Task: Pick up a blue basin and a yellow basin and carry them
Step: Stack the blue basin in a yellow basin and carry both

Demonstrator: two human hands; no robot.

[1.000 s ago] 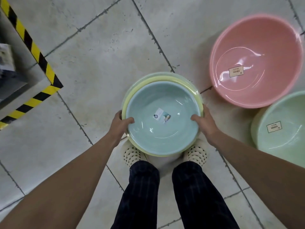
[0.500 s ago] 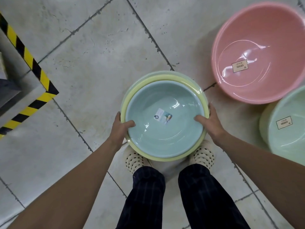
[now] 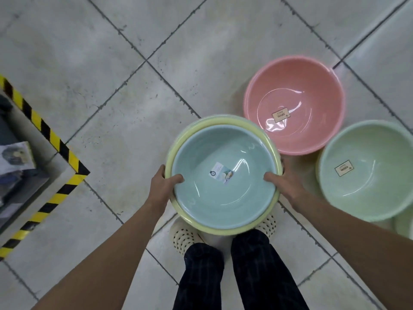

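A pale blue basin (image 3: 223, 189) with a small label in its bottom sits nested inside a slightly wider yellow basin (image 3: 223, 120), of which only the rim shows. I hold the stack above my feet. My left hand (image 3: 162, 186) grips the left rims, thumb inside the blue basin. My right hand (image 3: 283, 185) grips the right rims the same way. Whether another basin lies under the yellow one is hidden.
A pink basin (image 3: 295, 86) and a pale green basin (image 3: 366, 202) stand on the tiled floor to the right. A shelf base (image 3: 29, 175) edged with yellow-and-black hazard tape (image 3: 55, 142) juts in at the left. My shoes and dark trousers are below the stack.
The view has pulled back and the stack has shifted right in frame, closer to the pink and green basins. Both hands keep the same grip on the rims.
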